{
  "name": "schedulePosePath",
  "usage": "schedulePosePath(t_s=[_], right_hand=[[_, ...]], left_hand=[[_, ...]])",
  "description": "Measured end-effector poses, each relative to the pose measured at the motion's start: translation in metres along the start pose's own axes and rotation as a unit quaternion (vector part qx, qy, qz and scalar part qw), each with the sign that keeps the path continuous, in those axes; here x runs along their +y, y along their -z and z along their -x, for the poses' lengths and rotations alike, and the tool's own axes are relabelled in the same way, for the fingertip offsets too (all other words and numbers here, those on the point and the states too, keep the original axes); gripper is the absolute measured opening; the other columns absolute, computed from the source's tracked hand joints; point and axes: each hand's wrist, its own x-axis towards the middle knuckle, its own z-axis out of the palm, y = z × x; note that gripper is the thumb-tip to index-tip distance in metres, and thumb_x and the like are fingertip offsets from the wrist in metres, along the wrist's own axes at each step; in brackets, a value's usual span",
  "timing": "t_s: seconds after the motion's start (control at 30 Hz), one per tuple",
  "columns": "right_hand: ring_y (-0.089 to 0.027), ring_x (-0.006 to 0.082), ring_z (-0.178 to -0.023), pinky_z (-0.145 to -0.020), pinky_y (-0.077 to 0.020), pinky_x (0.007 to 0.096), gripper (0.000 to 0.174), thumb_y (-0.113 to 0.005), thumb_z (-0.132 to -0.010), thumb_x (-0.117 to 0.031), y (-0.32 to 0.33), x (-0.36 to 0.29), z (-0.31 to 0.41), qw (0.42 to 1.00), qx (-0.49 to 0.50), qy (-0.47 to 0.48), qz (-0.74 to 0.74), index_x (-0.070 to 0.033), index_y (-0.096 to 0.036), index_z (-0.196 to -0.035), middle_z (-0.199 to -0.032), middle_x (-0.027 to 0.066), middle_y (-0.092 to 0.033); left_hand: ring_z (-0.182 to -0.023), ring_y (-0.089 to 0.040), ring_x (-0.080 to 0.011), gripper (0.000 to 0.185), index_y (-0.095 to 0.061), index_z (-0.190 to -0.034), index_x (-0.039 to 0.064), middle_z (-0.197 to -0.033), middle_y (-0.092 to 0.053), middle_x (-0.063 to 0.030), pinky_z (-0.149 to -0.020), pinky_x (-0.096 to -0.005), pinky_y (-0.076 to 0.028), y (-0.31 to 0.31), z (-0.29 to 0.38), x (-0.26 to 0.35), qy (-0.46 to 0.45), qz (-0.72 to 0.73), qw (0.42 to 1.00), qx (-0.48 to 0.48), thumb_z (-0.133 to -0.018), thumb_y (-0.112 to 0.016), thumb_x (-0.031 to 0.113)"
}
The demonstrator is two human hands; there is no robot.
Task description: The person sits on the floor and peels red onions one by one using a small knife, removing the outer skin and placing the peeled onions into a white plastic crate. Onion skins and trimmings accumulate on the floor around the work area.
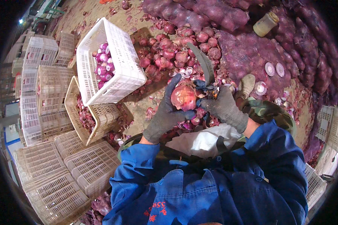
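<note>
Gloved in grey, my left hand (169, 112) cups a large red onion (183, 97) that has its dry skin on. My right hand (224, 108), in the same kind of glove, grips the handle of a curved sickle-like knife (204, 63), and its fingertips are close against the onion's right side. The blade points up and away from me. Below and beyond the hands lie loose skins and cut onion slices (187, 71). A pile of unpeeled red onions (169, 52) lies on the ground just ahead. A white cloth or sack (205, 140) covers my lap.
To the left, a white plastic crate (125, 59) holds peeled onions (103, 63). A yellowed crate (104, 121) beside it contains skins. More crates (87, 166) are stacked farther left. Full purple mesh sacks (256, 53) line the right, with a plastic jar (266, 24) on them.
</note>
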Motion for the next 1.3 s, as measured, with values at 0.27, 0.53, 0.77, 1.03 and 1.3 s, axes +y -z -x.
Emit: schedulePosePath(t_s=[0.27, 0.53, 0.77, 1.03, 1.3], right_hand=[[-0.067, 0.0160, -0.072, -0.069, -0.0544, 0.0351, 0.029, -0.073, -0.077, -0.016, -0.006, 0.001, 0.000, 0.997, 0.047, 0.052, 0.021, 0.003, -0.069, -0.099, -0.082, 0.0120, -0.071], [-0.064, 0.0157, -0.064, -0.064, -0.0525, 0.0356, 0.017, -0.071, -0.076, -0.013, 0.007, -0.004, -0.005, 0.993, 0.041, 0.052, 0.102, -0.002, -0.072, -0.089, -0.075, 0.0100, -0.071], [-0.071, 0.0305, -0.079, -0.072, -0.0551, 0.0410, 0.028, -0.073, -0.077, -0.022, 0.021, 0.026, -0.022, 0.968, 0.083, -0.016, 0.236, 0.000, -0.070, -0.095, -0.082, 0.0189, -0.070], [-0.067, 0.0392, -0.084, -0.071, -0.0535, 0.0497, 0.060, -0.066, -0.088, -0.029, 0.011, 0.009, -0.003, 0.911, 0.066, 0.059, 0.402, -0.015, -0.047, -0.143, -0.098, 0.0209, -0.068], [-0.067, 0.0336, -0.076, -0.065, -0.0520, 0.0467, 0.071, -0.065, -0.086, -0.030, -0.007, 0.012, 0.006, 0.804, 0.058, 0.259, 0.532, -0.002, -0.038, -0.145, -0.087, 0.0171, -0.064]], left_hand=[[-0.111, -0.060, -0.0167, 0.080, -0.048, -0.135, 0.005, -0.120, -0.061, -0.0068, -0.097, -0.0319, -0.052, -0.001, 0.004, 0.000, 0.099, 0.094, 0.990, 0.017, -0.067, -0.089, 0.009], [-0.098, -0.068, -0.0243, 0.074, -0.050, -0.132, 0.002, -0.116, -0.063, -0.0117, -0.084, -0.0377, -0.060, 0.007, 0.008, -0.001, 0.192, 0.255, 0.948, 0.001, -0.068, -0.084, 0.020], [-0.108, -0.066, -0.0341, 0.077, -0.045, -0.138, 0.002, -0.127, -0.058, -0.0168, -0.086, -0.0438, -0.061, 0.005, 0.007, 0.008, 0.147, 0.327, 0.933, -0.015, -0.072, -0.082, 0.020], [-0.118, -0.060, -0.0264, 0.080, -0.044, -0.143, 0.006, -0.134, -0.055, -0.0113, -0.096, -0.0436, -0.056, 0.016, 0.003, 0.016, 0.081, 0.249, 0.964, 0.035, -0.073, -0.081, 0.013], [-0.120, -0.057, -0.0212, 0.079, -0.044, -0.142, 0.006, -0.133, -0.056, -0.0081, -0.104, -0.0342, -0.049, 0.012, 0.005, 0.000, 0.062, 0.106, 0.992, 0.030, -0.073, -0.082, 0.005]])
